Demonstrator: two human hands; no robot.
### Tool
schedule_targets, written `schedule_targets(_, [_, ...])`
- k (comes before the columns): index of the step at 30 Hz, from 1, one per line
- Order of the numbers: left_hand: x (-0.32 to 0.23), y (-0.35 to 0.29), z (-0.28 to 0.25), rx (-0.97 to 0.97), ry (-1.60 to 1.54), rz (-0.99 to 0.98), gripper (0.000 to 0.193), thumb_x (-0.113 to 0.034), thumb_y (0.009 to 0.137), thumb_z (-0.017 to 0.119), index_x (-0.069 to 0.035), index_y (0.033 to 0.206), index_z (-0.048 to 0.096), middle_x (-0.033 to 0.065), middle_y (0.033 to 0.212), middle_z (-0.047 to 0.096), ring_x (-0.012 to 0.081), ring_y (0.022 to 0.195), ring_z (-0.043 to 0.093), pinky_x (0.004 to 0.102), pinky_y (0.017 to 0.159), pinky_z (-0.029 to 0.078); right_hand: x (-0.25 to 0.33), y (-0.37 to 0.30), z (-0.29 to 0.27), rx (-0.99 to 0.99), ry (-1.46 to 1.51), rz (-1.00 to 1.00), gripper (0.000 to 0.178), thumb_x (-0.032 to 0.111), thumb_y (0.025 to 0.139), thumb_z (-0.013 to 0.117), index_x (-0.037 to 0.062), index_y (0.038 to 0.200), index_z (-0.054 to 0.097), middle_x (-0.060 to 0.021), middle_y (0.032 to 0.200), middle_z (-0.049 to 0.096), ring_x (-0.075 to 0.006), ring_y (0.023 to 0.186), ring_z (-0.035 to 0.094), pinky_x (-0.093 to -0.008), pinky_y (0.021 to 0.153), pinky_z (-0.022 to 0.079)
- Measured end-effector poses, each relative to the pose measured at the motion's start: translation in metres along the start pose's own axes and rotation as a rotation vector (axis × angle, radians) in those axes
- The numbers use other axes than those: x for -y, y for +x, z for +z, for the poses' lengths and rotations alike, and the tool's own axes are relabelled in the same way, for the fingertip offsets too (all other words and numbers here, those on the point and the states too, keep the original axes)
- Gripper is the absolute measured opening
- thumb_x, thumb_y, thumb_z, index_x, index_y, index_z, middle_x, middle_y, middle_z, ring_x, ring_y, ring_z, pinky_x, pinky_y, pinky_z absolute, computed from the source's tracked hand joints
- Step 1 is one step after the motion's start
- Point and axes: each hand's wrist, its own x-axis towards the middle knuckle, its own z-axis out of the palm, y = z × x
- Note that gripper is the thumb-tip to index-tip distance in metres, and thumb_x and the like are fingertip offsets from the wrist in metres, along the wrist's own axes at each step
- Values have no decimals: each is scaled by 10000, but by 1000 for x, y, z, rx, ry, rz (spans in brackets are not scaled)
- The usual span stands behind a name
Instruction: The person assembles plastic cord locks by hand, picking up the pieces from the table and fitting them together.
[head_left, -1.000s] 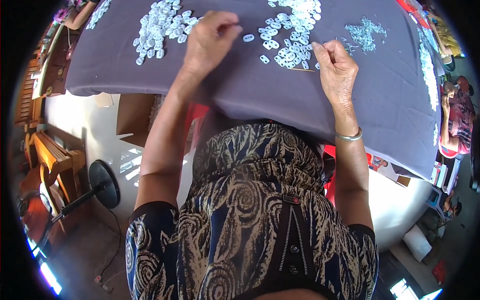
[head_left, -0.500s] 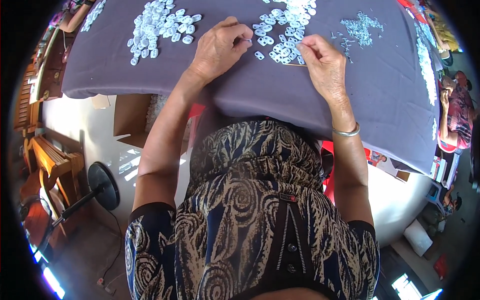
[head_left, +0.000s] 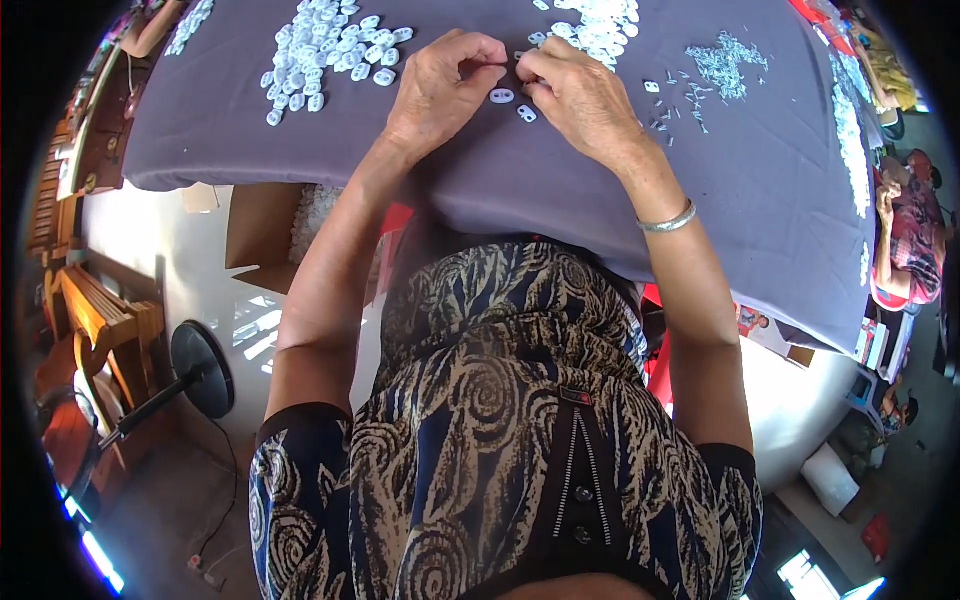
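Note:
My left hand [head_left: 450,85] is closed in a pinch over the grey cloth; whatever sits between its fingertips is too small to make out. Close beside it, my right hand [head_left: 580,100] is also pinched, its fingertips turned toward the left ones and their contents hidden. Just below the fingertips lie a white oval plastic piece with holes [head_left: 502,96] and a second such piece [head_left: 527,114]. Behind the right hand spreads a pile of the same white pieces [head_left: 605,30], partly covered by it. A further pile of white oval pieces [head_left: 310,50] lies left of my left hand.
Small metal screws [head_left: 728,65] are heaped on the right, several scattered nearer, by a lone white piece [head_left: 652,87]. The grey tablecloth [head_left: 560,200] ends before my waist. An open cardboard box [head_left: 262,235] and a black round stand base [head_left: 203,370] are lower left. Other people sit at the edges.
My right hand has moved left from the middle pile to beside my left hand and now covers part of the pieces. A lone white piece shows to its right. The left hand has barely moved.

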Motion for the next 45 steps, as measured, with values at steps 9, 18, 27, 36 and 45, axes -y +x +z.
schedule_targets(9, [-16, -3, 14, 112, -229, 7, 257, -22, 827, 620, -73, 1077, 590, 50, 873, 642, 131, 799, 625, 271, 690, 501, 0, -11, -9, -127, 297, 68, 100, 13, 801, 634, 30, 889, 590, -37, 761, 593, -138, 677, 580, -273, 630, 478])
schedule_targets(18, [-44, -14, 25, 218, -451, -128, 299, -13, 858, 624, -49, 1148, 561, -7, 856, 627, 57, 750, 561, 200, 659, 466, 0, -34, -26, -55, 929, 297, 70, 47, 885, 609, 11, 942, 626, 11, 843, 606, -46, 761, 528, -206, 674, 456])
schedule_targets(27, [-46, -16, 37, 98, -643, -239, 230, -19, 847, 635, -52, 1069, 582, 10, 827, 652, 63, 754, 608, 212, 619, 484, 2, -43, -35, -127, 987, 329, 121, 64, 893, 608, 17, 1003, 616, 22, 860, 585, -47, 804, 534, -195, 700, 450])
schedule_targets(36, [-49, -19, 36, 39, -594, -162, 226, 10, 854, 618, -41, 1071, 580, 11, 837, 646, 71, 773, 607, 202, 639, 481, 2, -45, -24, -172, 934, 302, 20, 22, 896, 586, 3, 900, 587, 37, 820, 552, -30, 744, 492, -187, 652, 431])
schedule_targets(45, [-53, -21, 40, 89, -654, -183, 122, 16, 857, 618, -14, 976, 615, 7, 864, 622, 59, 770, 577, 197, 666, 476, -2, -48, -23, -188, 977, 312, 37, -15, 889, 553, 6, 886, 585, 41, 796, 552, -23, 717, 477, -181, 621, 412])
